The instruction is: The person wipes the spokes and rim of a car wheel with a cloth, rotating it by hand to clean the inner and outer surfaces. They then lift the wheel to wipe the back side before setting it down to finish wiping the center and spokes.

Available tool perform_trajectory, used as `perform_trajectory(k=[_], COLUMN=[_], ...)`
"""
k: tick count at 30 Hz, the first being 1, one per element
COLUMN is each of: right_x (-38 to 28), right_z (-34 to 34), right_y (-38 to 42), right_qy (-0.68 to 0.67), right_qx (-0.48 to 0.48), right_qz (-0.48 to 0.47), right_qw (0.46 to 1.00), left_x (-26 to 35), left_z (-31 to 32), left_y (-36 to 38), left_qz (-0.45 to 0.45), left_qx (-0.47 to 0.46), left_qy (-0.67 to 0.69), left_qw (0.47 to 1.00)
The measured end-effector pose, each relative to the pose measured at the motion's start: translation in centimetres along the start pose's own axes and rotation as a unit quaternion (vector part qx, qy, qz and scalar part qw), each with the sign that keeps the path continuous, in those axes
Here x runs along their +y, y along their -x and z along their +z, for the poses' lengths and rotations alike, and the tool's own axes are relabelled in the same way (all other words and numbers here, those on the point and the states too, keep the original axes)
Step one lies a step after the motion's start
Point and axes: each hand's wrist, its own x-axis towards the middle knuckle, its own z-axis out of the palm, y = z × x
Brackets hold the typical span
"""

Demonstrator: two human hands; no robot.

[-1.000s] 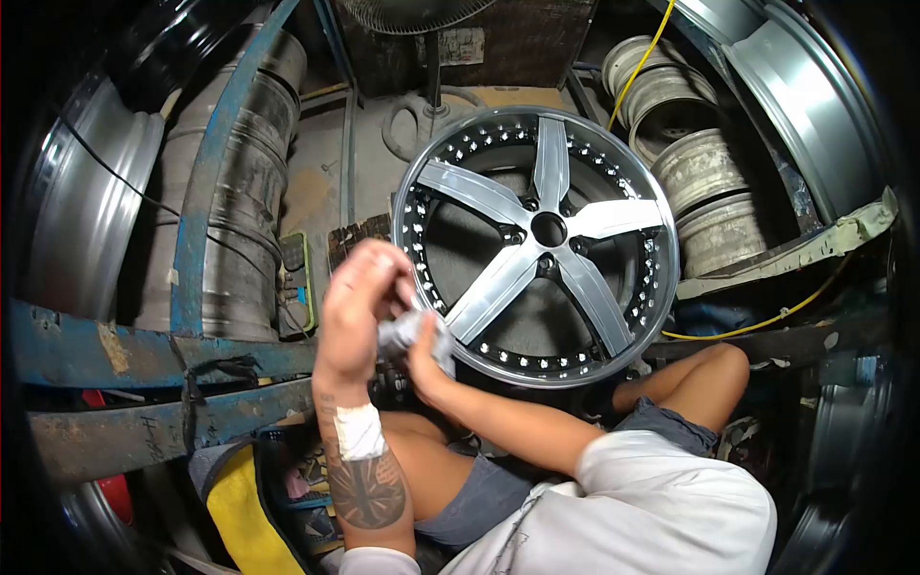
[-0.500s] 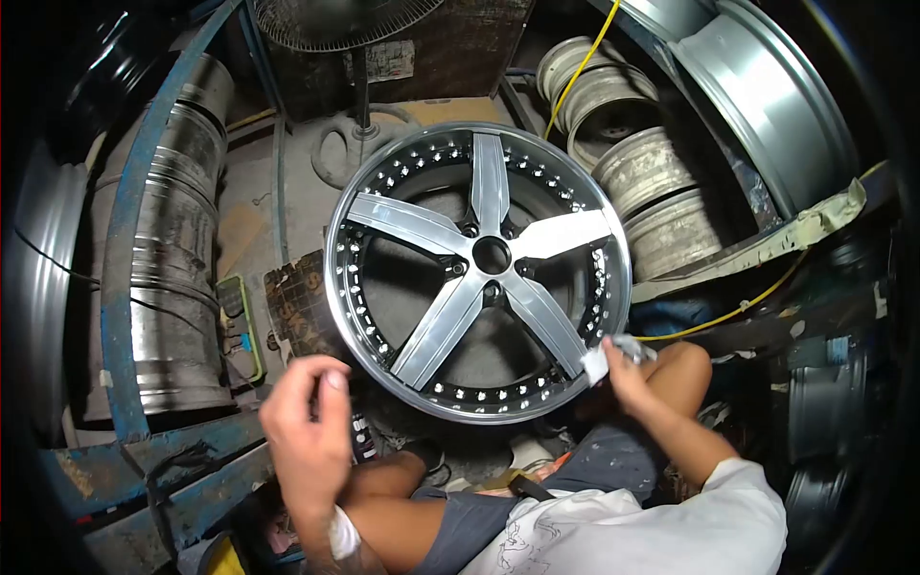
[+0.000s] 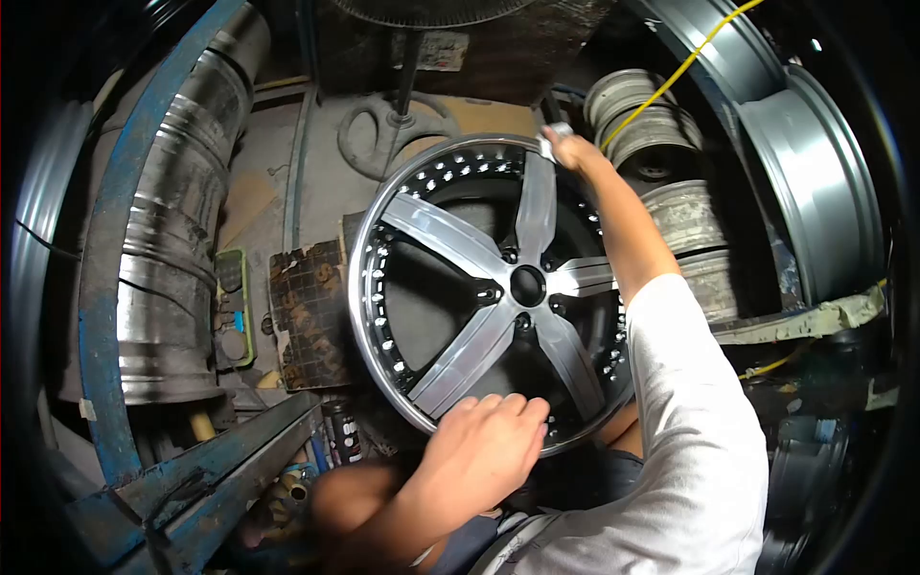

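Note:
A large alloy wheel (image 3: 460, 235) with silver spokes, dark gaps and a polished outer lip lies face up before me. My right hand (image 3: 578, 151) reaches to its far edge. It pinches a small white cloth (image 3: 548, 146) against the lip, by the end of the top spoke. Over the near edge of the wheel is my left hand (image 3: 489, 446), back upward, with its fingers curled. Its fingertips are hidden, so whether it grips the lip cannot be seen.
Worn wheel barrels (image 3: 172, 259) line the left behind a blue metal frame (image 3: 110, 278). More barrels (image 3: 685, 216) and a yellow cable (image 3: 676, 72) are at right. A fan stand (image 3: 407, 81) rises beyond the wheel. A dark bottle (image 3: 342, 431) stands near-left.
My right hand has gone from the wheel's lower right to its far edge with the cloth. My left hand has moved right, over the near edge. The view has shifted.

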Motion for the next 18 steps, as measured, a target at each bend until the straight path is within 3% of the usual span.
perform_trajectory(k=[3,5,7,8,10,12,13,14,15,17,18], right_x=[-10.5,-19.2,-25.9,-29.7,-35.7,-38.8,-39.1,-39.1,-37.5,-34.5,-35.1], right_z=[-0.5,-4.5,-3.6,-3.3,-2.5,-3.5,-0.7,1.6,1.2,4.1,2.9], right_y=[-4.1,-0.4,1.7,3.0,9.2,18.4,22.6,26.6,30.5,33.7,32.8], right_qy=[0.043,0.068,0.052,0.074,0.11,0.177,0.191,0.234,0.296,0.171,0.182], right_qx=[-0.063,-0.136,-0.137,-0.195,-0.212,-0.279,-0.24,-0.258,-0.171,-0.088,-0.142], right_qz=[-0.166,-0.225,-0.278,-0.304,-0.394,-0.535,-0.624,-0.687,-0.781,-0.882,-0.852], right_qw=[0.983,0.963,0.949,0.93,0.888,0.777,0.719,0.638,0.522,0.431,0.471], left_x=[-0.4,-0.5,-0.4,-0.3,-0.4,-0.2,-0.1,0.0,0.0,0.0,-0.1], left_z=[0.3,0.7,1.0,1.2,2.0,2.8,3.0,3.1,3.2,2.8,3.0], left_y=[-0.9,-1.4,-1.9,-2.1,-2.4,-2.0,-1.8,-1.8,-2.0,-2.3,-2.4], left_qz=[-0.017,-0.022,-0.039,-0.05,-0.069,-0.08,-0.079,-0.075,-0.081,-0.084,-0.08], left_qx=[-0.043,-0.075,-0.121,-0.144,-0.17,-0.196,-0.203,-0.205,-0.22,-0.253,-0.232], left_qy=[0.037,0.067,0.085,0.093,0.054,0.048,0.06,0.075,0.093,0.127,0.131], left_qw=[0.998,0.995,0.988,0.984,0.982,0.976,0.974,0.973,0.968,0.956,0.96])
